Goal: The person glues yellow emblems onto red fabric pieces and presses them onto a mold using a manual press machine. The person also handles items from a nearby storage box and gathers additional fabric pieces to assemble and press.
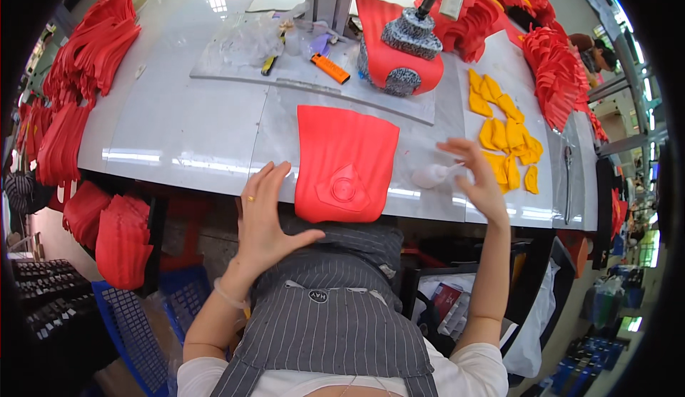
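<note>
The red panel (347,136) lies face up at the near edge of the pale worktable (178,122), its lower end jutting slightly past that edge. It is thin and flared, broadest along its far edge, with soft ridges running lengthwise, rounded near corners and a raised angular outline around a ring.

Just left of the panel, the left hand (265,219) has its fingers raised and thumb spread wide, holding nothing. Right of it, the right hand (477,178) has fingers and thumb well parted beside a white squeeze bottle (430,176); whether they touch it I cannot tell.

Farther right of the panel lie scattered yellow pieces (512,133). Beyond it, a grey board (285,87) carries an orange tool (330,69) and a speckled form (412,37) set with red material.

Well left of the panel, stacked red sheets (93,47) drape over the table; below it on that side stand blue crates (125,326). Far to its right, the room recedes past metal posts toward bright windows.
</note>
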A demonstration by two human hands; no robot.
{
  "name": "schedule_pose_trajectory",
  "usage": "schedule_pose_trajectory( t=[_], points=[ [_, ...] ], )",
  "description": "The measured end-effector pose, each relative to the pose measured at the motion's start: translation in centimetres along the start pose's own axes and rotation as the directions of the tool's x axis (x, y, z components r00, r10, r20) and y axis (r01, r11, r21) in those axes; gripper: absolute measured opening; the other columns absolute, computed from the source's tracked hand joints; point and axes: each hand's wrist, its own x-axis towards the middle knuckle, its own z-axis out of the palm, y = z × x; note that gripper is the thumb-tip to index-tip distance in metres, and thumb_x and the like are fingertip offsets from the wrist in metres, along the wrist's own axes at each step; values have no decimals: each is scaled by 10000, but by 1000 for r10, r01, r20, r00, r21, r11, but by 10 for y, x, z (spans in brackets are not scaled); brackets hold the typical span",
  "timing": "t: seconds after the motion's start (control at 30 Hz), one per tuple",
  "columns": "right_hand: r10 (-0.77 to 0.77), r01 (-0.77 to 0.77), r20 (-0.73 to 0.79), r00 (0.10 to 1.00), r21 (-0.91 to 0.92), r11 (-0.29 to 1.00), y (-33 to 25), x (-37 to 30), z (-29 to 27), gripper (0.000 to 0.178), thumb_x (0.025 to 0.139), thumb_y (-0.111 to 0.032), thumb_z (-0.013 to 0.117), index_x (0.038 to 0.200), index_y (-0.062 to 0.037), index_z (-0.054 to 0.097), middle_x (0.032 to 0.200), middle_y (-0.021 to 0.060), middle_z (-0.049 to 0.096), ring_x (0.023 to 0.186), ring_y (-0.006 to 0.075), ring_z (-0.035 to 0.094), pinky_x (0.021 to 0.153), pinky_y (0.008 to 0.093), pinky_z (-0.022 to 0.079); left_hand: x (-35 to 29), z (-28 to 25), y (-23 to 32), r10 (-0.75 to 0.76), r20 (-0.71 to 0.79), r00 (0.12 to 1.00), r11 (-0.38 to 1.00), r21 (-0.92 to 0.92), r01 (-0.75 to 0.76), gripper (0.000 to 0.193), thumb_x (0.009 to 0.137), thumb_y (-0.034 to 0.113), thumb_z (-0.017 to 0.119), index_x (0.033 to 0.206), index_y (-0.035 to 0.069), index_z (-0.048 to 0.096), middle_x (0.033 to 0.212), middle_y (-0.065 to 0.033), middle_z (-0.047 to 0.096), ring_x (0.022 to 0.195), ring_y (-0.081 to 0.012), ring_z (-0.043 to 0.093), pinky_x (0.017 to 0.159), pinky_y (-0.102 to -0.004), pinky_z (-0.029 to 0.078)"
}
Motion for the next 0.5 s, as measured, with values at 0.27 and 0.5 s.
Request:
schedule_pose_trajectory(
  t=[0.27, 0.5],
  points=[
    [91, -75, -96, 991, 155, 985, 21, -28, 63, 325, 912, -33, 530, 1228, -1, 459, 1198, 149, 614, 1186, 225, 543, 1027, 357, 391, -13, 30, 27, -207, -83, 975, 827, -548, 129, 744, 738, 69, 756, 1371, -1, 372, 1398, -153, 437, 1217, -244, 509, 1019, -411, 410],
    [164, -74, -109, 980, 568, 820, 4, -36, 82, 343, 963, -114, 517, 1263, -4, 392, 1178, 201, 613, 1129, 249, 583, 1004, 352, 423, -12, 33, 29, -293, 422, 858, 40, -891, 452, 680, 804, 26, 715, 1384, 1, 362, 1360, -158, 475, 1178, -202, 540, 1014, -365, 420]
  ],
)
